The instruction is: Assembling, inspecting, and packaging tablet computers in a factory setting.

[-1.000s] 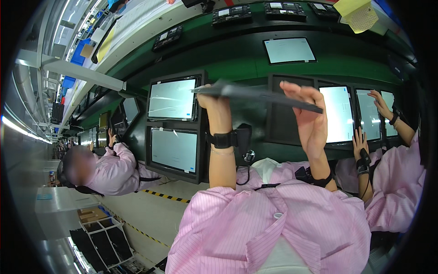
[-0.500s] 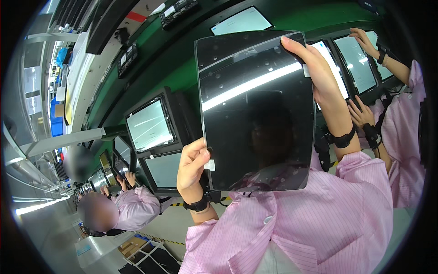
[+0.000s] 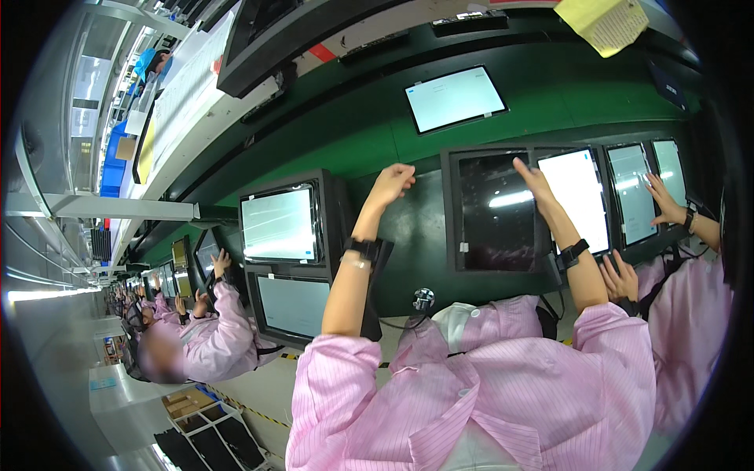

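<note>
A dark tablet with a glossy screen lies in a black tray on the green bench, with a small white tab at its lower left. My right hand is over the tray's right side, fingers stretched out and holding nothing. To the left of that tray my left hand hovers above the bench with its fingers curled in; nothing shows in them. Beside my right hand is a lit white tablet in the adjoining tray.
On my left stand two more lit tablets in black holders. Another lit tablet lies at the back, and a yellow paper hangs at the far right. Co-workers' hands are on both sides.
The dark tablet, held up in both hands before, now lies in the black tray. Both hands have let go of it, and my left hand has moved up and to the right.
</note>
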Action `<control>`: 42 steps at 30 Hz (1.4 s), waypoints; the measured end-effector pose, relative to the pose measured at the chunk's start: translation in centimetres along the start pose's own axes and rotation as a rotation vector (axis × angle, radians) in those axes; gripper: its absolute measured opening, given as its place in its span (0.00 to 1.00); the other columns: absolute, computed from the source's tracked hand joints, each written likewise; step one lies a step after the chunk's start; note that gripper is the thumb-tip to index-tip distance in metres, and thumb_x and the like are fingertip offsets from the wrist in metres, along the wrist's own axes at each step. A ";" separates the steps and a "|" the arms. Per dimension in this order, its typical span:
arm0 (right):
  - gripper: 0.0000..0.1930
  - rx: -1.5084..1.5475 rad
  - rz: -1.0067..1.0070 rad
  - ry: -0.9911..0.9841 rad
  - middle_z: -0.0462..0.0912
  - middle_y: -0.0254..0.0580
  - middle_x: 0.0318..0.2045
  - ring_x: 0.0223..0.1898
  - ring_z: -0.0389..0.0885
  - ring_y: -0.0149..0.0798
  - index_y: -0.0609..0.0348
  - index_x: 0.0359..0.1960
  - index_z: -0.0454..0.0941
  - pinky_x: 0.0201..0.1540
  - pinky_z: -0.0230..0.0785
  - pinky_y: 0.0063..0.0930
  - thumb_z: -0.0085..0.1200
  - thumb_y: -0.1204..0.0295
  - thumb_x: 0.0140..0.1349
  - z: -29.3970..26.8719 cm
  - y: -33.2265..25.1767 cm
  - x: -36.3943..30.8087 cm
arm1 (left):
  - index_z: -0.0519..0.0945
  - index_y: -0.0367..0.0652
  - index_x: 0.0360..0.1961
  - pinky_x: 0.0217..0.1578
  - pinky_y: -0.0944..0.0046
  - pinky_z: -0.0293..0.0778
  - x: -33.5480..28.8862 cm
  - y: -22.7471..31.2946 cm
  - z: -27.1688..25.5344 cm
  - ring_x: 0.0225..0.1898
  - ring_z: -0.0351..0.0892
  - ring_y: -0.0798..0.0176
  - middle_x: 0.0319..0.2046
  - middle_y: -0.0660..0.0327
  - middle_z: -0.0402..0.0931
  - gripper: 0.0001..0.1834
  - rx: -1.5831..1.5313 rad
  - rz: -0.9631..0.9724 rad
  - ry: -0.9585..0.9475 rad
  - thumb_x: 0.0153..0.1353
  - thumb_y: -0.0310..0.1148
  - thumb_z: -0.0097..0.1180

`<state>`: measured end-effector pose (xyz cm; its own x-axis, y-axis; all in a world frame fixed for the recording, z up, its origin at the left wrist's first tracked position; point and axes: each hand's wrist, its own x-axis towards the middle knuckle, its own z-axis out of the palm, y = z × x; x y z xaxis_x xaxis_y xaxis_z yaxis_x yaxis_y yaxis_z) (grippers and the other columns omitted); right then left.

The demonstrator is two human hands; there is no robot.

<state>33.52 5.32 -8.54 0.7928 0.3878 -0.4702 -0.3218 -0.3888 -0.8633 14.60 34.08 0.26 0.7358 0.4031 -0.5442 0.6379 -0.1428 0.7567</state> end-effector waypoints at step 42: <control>0.32 -0.981 -0.426 0.733 0.72 0.52 0.40 0.43 0.70 0.51 0.69 0.41 0.74 0.48 0.64 0.40 0.65 0.51 0.43 -15.6 5.6 -4.7 | 0.54 0.54 0.62 0.45 0.63 0.72 -7.9 -7.8 7.7 0.50 0.69 0.66 0.52 0.63 0.65 0.32 -1.163 0.295 0.483 0.59 0.24 0.52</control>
<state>36.11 -11.73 -8.27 0.9357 0.2078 0.2850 0.2883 -0.9162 -0.2785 5.58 25.04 -4.11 0.5024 0.8099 -0.3027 -0.2840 0.4852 0.8270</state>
